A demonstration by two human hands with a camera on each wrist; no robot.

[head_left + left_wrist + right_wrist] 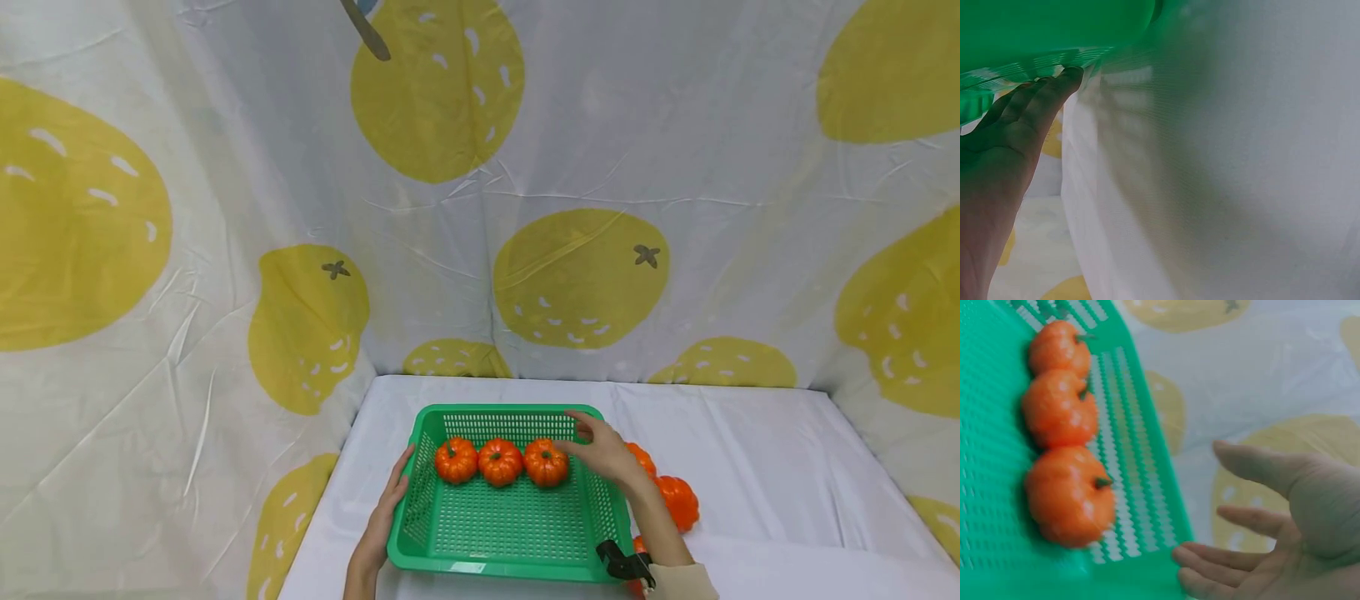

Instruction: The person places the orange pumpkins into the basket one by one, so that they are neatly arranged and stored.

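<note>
A green plastic basket (pixel 510 570) holds three small orange pumpkins, the left pumpkin (pixel 456 460), the middle pumpkin (pixel 500 462) and the right pumpkin (pixel 546 463), in a row near its far wall. Against the basket's left side lies my left hand (pixel 381 521); the left wrist view shows its fingers (pixel 1041 103) extended along the outer wall below the rim. My right hand (pixel 602 452) is over the basket's right rim near the right pumpkin, its fingers spread and holding nothing. In the right wrist view this hand (pixel 1291 531) appears apart from the pumpkins.
To the basket's right, partly behind my right arm, more orange pumpkins (pixel 678 503) lie on the white cloth-covered table (pixel 780 483). A black strap (pixel 624 562) is round my right wrist. Cloth printed with yellow fruit (pixel 581 275) hangs behind and at the sides.
</note>
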